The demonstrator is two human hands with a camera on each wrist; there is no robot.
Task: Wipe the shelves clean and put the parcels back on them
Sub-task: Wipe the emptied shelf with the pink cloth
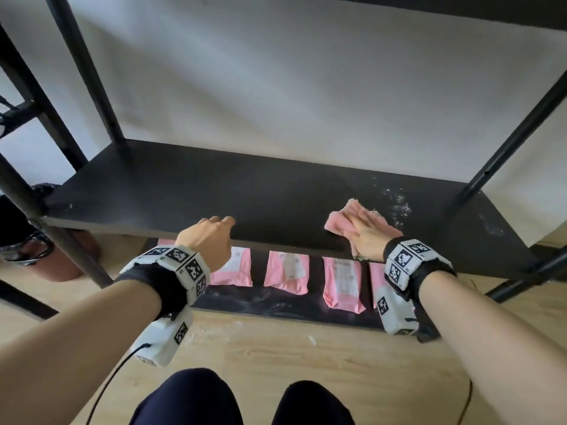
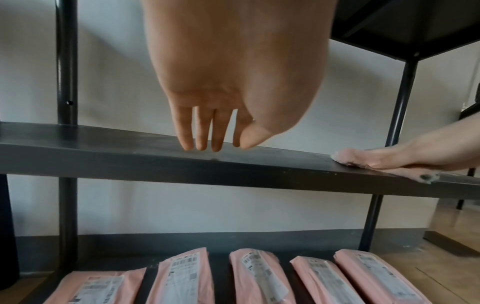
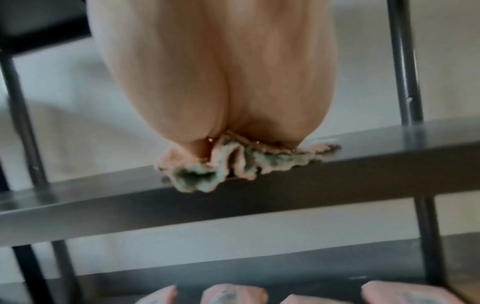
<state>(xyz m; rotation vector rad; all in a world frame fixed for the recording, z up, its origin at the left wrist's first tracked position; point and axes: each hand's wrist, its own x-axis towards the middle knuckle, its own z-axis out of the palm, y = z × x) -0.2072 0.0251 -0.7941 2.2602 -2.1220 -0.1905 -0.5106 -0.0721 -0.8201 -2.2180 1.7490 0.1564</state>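
A black middle shelf (image 1: 214, 191) runs across the rack and carries no parcels. My right hand (image 1: 363, 223) lies flat on a crumpled pink cloth (image 1: 340, 223), pressing it onto the shelf near the front right. The cloth's (image 3: 207, 170) underside shows grey-green with dirt and hangs a little over the shelf edge (image 3: 337, 185). White dust (image 1: 397, 204) speckles the shelf just right of the cloth. My left hand (image 1: 216, 223) holds nothing, and its straight fingertips (image 2: 202, 145) touch the shelf's front edge (image 2: 103, 156). Several pink parcels (image 1: 287, 273) (image 2: 184, 277) lie in a row on the bottom shelf (image 1: 276, 305).
Black posts stand at the left (image 1: 89, 65) and right (image 1: 515, 133) of the rack, and an upper shelf (image 1: 460, 4) hangs overhead. A reddish-brown pot (image 1: 70, 259) sits on the wooden floor (image 1: 276, 348) to the left. My knees (image 1: 184, 400) are close to the rack.
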